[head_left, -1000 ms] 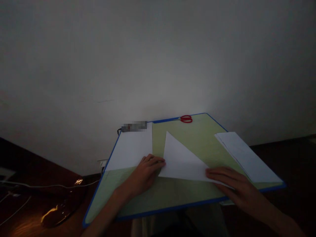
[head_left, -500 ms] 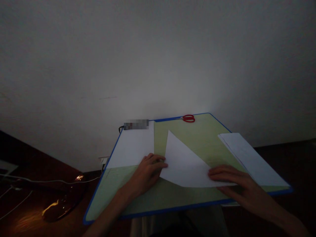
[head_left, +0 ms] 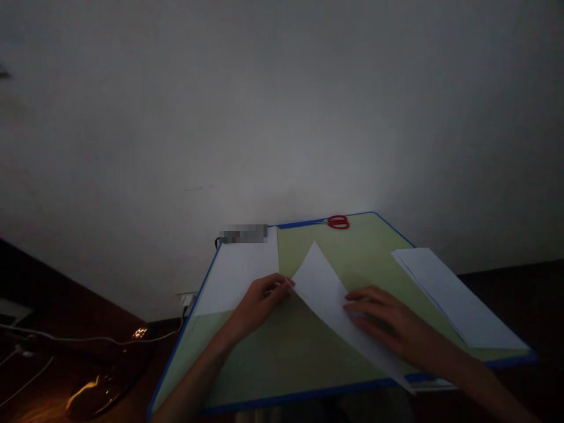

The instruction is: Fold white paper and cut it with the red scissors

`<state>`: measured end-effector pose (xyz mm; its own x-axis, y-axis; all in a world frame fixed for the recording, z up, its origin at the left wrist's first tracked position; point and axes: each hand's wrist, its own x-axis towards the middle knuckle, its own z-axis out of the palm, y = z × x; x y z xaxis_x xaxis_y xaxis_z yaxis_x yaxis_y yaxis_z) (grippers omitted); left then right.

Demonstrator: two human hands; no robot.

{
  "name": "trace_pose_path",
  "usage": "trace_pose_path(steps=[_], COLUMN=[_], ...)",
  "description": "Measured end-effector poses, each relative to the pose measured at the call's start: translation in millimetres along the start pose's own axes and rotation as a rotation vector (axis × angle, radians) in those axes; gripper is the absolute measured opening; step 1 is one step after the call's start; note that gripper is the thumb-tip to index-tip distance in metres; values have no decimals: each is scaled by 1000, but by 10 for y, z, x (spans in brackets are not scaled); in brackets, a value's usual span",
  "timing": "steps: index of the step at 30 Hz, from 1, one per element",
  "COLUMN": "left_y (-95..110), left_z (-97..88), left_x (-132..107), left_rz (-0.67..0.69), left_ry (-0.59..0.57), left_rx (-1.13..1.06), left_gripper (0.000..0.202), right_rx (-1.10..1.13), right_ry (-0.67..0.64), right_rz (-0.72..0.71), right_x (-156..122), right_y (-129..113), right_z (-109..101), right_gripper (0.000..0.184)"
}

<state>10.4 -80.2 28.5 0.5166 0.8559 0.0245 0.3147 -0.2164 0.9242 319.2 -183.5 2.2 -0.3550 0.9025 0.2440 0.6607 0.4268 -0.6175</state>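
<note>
A white sheet of paper folded into a triangle [head_left: 324, 288] lies on a green cutting mat with a blue edge [head_left: 282, 352]. My left hand [head_left: 259, 301] pinches the triangle's left corner, which is raised off the mat. My right hand [head_left: 388, 324] lies on the paper's right part with fingers stretched flat. The sheet's near edge runs down towards the mat's front edge.
Another white sheet [head_left: 240, 271] lies on the mat at the back left. A stack of white paper [head_left: 453, 296] lies at the right. Red scissors [head_left: 337, 222] rest at the far edge by the wall. Cables and a shiny dark object [head_left: 94, 393] sit at the left.
The triangle's left corner has been lifted and folded over towards the right. My right hand slid left onto the paper. The view shifted slightly.
</note>
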Motion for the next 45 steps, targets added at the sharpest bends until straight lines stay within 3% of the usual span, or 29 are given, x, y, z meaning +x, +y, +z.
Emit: trace_pose_path(steps=[5,8,10,12,13,16,19,22,25,29,34,38,45], left_y=[55,38,6,-20,-25,7,79,123,113,154,428,545,478], left_z=[-49,-86,-109,-125,-129,-126,-107,-95,-119,-184,-121,44,151], left_x=[109,217,301,380,414,481,476,408,352,465,878,1153,1176], left_rz=[-178,-213,-211,-230,-237,-216,-171,-144,-149,-133,67,184,215], left_ry=[154,164,136,106,90,44,26,11,-63,-150,61,109,203], left_rx=[-114,-63,-82,-111,-111,-65,-63,-159,-220,-108,-25,-10,-201], left_gripper=[58,45,39,43,47,53,47,50,59,57,43,40,30], right_rx=[-83,22,175,400,434,515,601,721,885,1061,1102,1046,911], right_ry=[-49,37,122,260,295,328,392,436,439,445,442,423,422], right_rz=[-78,-50,53,318,384,489,535,500,434,355,231,157,97], right_x=[202,416,670,990,1156,1579,1791,1805,1741,1696,1690,1673,1649], right_y=[-78,-22,89,249,339,585,711,710,646,534,345,230,184], right_z=[75,57,43,45,53,91,122,115,63,-18,-17,14,-1], right_gripper=[24,24,29,36,39,43,39,30,31,38,39,36,29])
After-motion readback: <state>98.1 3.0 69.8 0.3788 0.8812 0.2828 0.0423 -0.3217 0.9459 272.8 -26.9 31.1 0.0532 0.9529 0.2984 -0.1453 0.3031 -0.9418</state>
